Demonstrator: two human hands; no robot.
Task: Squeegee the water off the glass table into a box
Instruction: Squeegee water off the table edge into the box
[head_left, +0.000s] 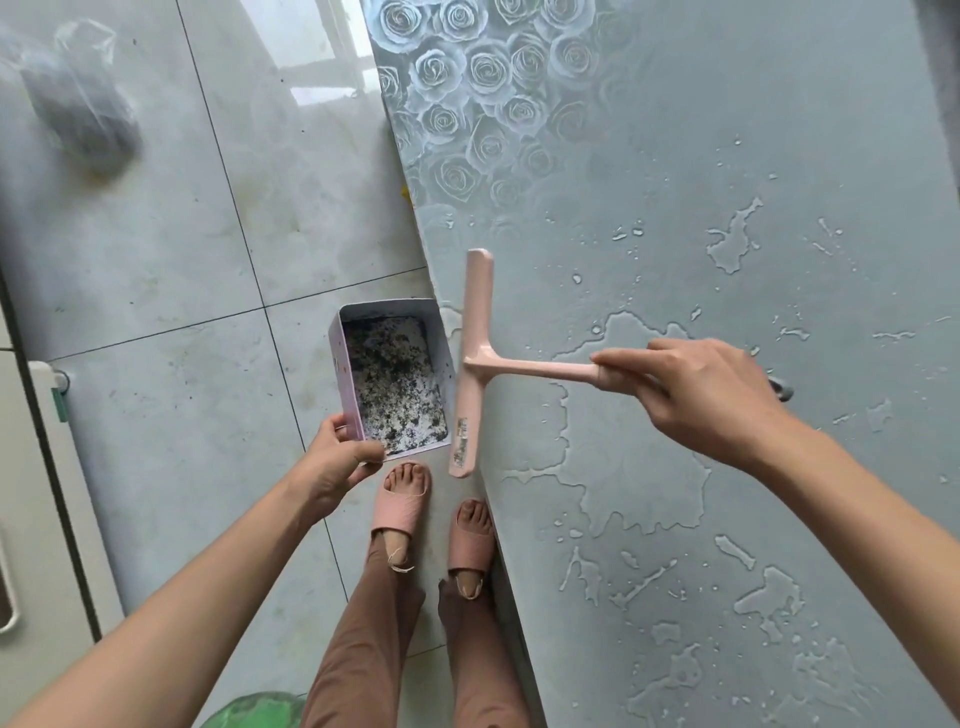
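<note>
Squeegee (474, 364): blade at the table (727, 156) edge, mid-frame; my right hand (706, 395) grips its handle to drag water (623, 441) off. Box (395, 374): left hand (332, 462) pinches its near corner, holding it under the edge to catch runoff.

A home interior, judging by floor, furniture and footwear. Underfoot, glossy pale marble-look floor tiles (171, 218) with thin dark grout lines, mirroring bright daylight. Alongside, a frosted glass table (701, 130) printed with white roses at its far corner. Bare feet (410, 475) in pink house slippers (397, 509) on the tiles. At the left edge, a white cabinet-like front (31, 519); farther off, a crumpled clear plastic bag (78, 98) on the floor.
</note>
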